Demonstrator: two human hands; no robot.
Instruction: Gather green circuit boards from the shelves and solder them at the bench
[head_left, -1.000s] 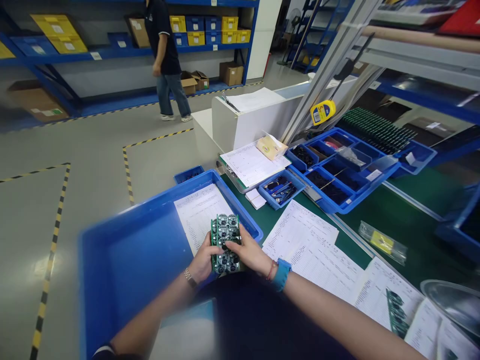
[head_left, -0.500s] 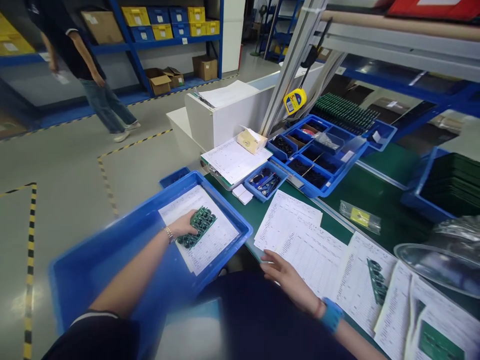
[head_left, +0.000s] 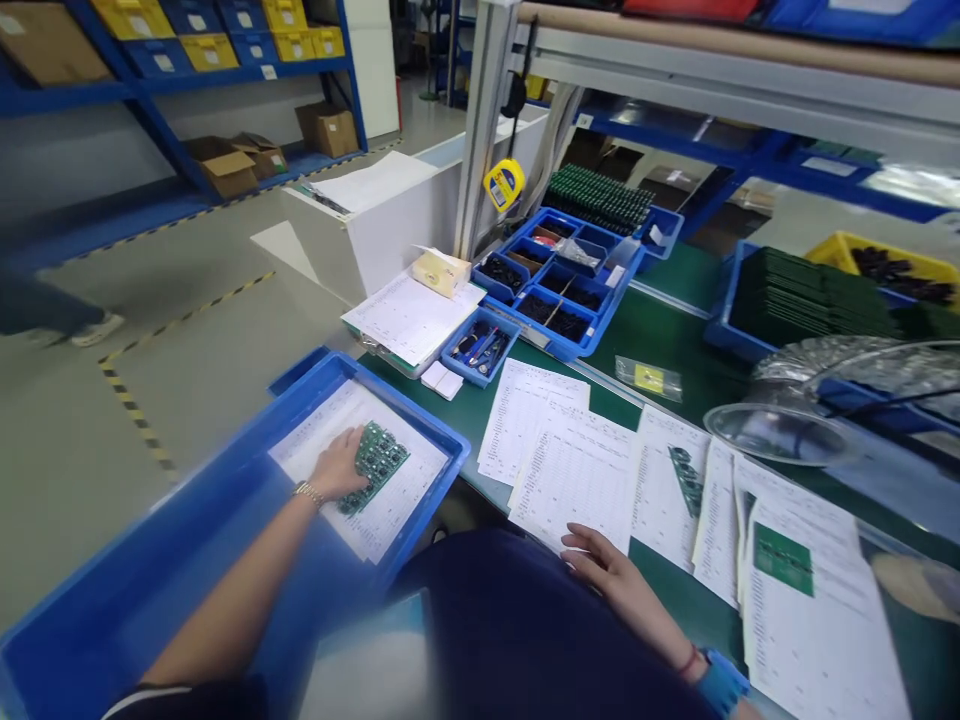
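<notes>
In the large blue tray (head_left: 225,510) on the left, a green circuit board (head_left: 384,458) with rows of small parts is at a printed sheet (head_left: 412,500). My left hand (head_left: 339,468) grips the board at its left edge, thumb on the near side; the fingertips are partly hidden. Nothing is in my right hand (head_left: 611,572), which hovers at the bench's front edge with fingers stretched out, closest to a printed form (head_left: 577,480). Further right, a narrow green board (head_left: 685,480) and a square green board (head_left: 784,560) rest on more papers.
Behind the forms stand a small blue tool box (head_left: 480,347) and a divided blue tray (head_left: 570,300) of black parts. A clear-rimmed oval hood (head_left: 776,435) juts over the bench at right. A yellow tape measure (head_left: 504,185) hangs from the frame post.
My view has swung right. The board now lies flatter against the sheet, my left hand still on it. My right hand stays free near the forms. The passing person has mostly left view.
</notes>
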